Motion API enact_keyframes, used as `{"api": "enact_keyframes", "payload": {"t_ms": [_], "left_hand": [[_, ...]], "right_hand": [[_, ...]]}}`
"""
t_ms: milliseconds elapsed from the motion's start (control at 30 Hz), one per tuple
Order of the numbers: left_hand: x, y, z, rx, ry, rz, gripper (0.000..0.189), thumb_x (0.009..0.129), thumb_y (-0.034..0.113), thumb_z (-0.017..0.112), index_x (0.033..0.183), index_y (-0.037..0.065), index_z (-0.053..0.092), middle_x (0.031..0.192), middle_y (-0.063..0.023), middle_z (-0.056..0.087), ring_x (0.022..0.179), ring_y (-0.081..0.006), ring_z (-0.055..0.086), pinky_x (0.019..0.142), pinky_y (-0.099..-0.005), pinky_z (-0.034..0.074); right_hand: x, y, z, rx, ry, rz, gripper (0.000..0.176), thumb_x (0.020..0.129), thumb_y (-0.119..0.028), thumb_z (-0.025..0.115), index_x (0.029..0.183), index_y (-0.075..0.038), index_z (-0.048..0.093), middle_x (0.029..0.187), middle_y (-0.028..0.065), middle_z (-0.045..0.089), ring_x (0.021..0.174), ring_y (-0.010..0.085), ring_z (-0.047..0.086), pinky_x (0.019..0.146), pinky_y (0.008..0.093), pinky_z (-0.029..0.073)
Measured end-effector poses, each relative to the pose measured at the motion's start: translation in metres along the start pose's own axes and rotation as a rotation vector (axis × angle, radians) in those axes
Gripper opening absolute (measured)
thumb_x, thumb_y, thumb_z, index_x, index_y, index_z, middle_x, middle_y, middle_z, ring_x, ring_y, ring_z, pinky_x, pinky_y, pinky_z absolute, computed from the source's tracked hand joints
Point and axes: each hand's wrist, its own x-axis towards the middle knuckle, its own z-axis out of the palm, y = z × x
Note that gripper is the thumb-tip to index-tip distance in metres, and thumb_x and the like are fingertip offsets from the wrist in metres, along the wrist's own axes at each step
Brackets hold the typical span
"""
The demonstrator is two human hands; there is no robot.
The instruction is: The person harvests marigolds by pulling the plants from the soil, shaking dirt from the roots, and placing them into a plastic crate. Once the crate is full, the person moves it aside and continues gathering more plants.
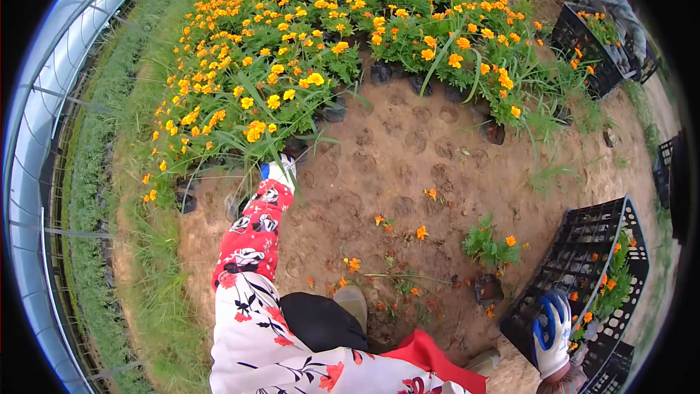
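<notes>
My left hand (278,171), in a white and blue glove, reaches into the near edge of the flowering marigolds (255,95). Leaves and dark pots hide its fingertips, so I cannot tell what it grips. A red patterned sleeve cover (251,237) runs up that forearm. At the lower right, my gloved right hand (553,332) overlaps the near end of a black plastic crate (536,284), fingers loosely curved and apart with nothing seen between them. Marigold plants (612,281) stand in this crate. One potted marigold (490,248) leans on the soil left of it.
Round pot marks dent the bare soil (408,146), where loose orange blooms (421,233) and a cut stem lie. Another crate (594,51) with plants stands at the upper right. Tall grass (157,248) and a plastic-covered frame (36,138) line the left. My shoe (351,303) is below.
</notes>
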Motion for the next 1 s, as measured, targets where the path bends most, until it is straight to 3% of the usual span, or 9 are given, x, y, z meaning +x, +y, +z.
{"api": "enact_keyframes", "payload": {"t_ms": [100,167,300,367,400,500,767,933,1000], "left_hand": [[-0.003,0.002,-0.031,-0.032,0.078,-0.195,0.019,0.083,0.017,0.046,0.084,0.009,0.063,0.079,-0.0117,0.065,0.074,-0.0268,0.064,0.061,-0.0402,0.050],[-0.006,-0.002,-0.024,0.007,-0.370,0.043,0.021,0.082,0.020,0.049,0.088,0.010,0.067,0.087,-0.0134,0.066,0.080,-0.0263,0.065,0.066,-0.0384,0.050],[-0.006,0.027,-0.047,-0.945,-1.000,0.450,0.041,0.080,0.038,0.060,0.101,0.003,0.063,0.092,-0.0135,0.067,0.081,-0.0266,0.065,0.067,-0.0344,0.052],[-0.007,0.034,-0.071,-0.831,-0.926,0.200,0.060,0.073,0.046,0.067,0.114,0.002,0.058,0.103,-0.0128,0.064,0.083,-0.0227,0.063,0.069,-0.0348,0.051],[-0.002,0.024,-0.021,-0.635,-0.468,0.031,0.061,0.068,0.055,0.066,0.101,0.004,0.060,0.087,-0.0150,0.066,0.082,-0.0333,0.063,0.070,-0.0381,0.050],[0.044,0.004,0.062,-0.915,0.006,-0.724,0.068,0.070,0.059,0.059,0.106,0.001,0.060,0.098,-0.0220,0.063,0.096,-0.0334,0.059,0.081,-0.0413,0.046],[0.079,0.003,0.066,-0.776,-0.040,-0.801,0.056,0.076,0.055,0.054,0.106,0.009,0.062,0.103,-0.0230,0.061,0.100,-0.0330,0.057,0.085,-0.0407,0.045],[0.077,0.004,0.075,-0.685,-0.070,-0.792,0.049,0.080,0.053,0.051,0.107,0.014,0.064,0.105,-0.0236,0.060,0.102,-0.0327,0.056,0.088,-0.0403,0.044],[0.066,0.015,0.025,-0.717,-0.110,-0.848,0.049,0.081,0.051,0.050,0.112,0.015,0.061,0.113,-0.0242,0.056,0.106,-0.0342,0.054,0.091,-0.0413,0.042]], "right_hand": [[0.004,-0.009,-0.005,-0.015,-0.054,-0.070,0.041,0.069,-0.008,0.060,0.109,-0.001,0.054,0.116,0.0174,0.050,0.112,0.0415,0.043,0.096,0.0489,0.034],[0.005,-0.004,0.000,-0.001,0.014,-0.162,0.040,0.068,-0.010,0.062,0.107,-0.002,0.055,0.116,0.0172,0.050,0.112,0.0405,0.043,0.095,0.0484,0.035],[0.014,-0.008,0.001,-0.004,-0.037,-0.156,0.039,0.068,-0.010,0.062,0.106,-0.002,0.056,0.115,0.0171,0.050,0.112,0.0392,0.044,0.094,0.0478,0.036],[0.015,-0.008,0.003,0.056,-0.068,-0.190,0.039,0.068,-0.010,0.062,0.106,-0.002,0.056,0.114,0.0168,0.050,0.111,0.0383,0.045,0.094,0.0472,0.036],[0.015,-0.011,0.003,0.032,-0.090,-0.179,0.039,0.068,-0.010,0.062,0.105,-0.002,0.056,0.114,0.0163,0.050,0.111,0.0385,0.045,0.095,0.0475,0.035],[0.014,-0.011,-0.006,-0.052,-0.037,-0.199,0.039,0.068,-0.010,0.062,0.106,-0.002,0.056,0.115,0.0162,0.050,0.112,0.0385,0.044,0.095,0.0476,0.035],[-0.016,0.073,-0.038,-0.473,0.325,0.242,0.042,0.075,-0.002,0.056,0.118,-0.002,0.052,0.129,0.0169,0.044,0.125,0.0372,0.034,0.104,0.0458,0.026],[-0.011,0.110,-0.022,-0.114,0.369,0.332,0.050,0.081,0.000,0.054,0.129,-0.002,0.041,0.131,0.0131,0.043,0.124,0.0290,0.038,0.105,0.0384,0.026],[-0.006,0.114,-0.008,-0.020,0.398,0.331,0.054,0.082,0.001,0.053,0.133,-0.002,0.037,0.136,0.0125,0.040,0.127,0.0270,0.036,0.107,0.0359,0.025]]}}
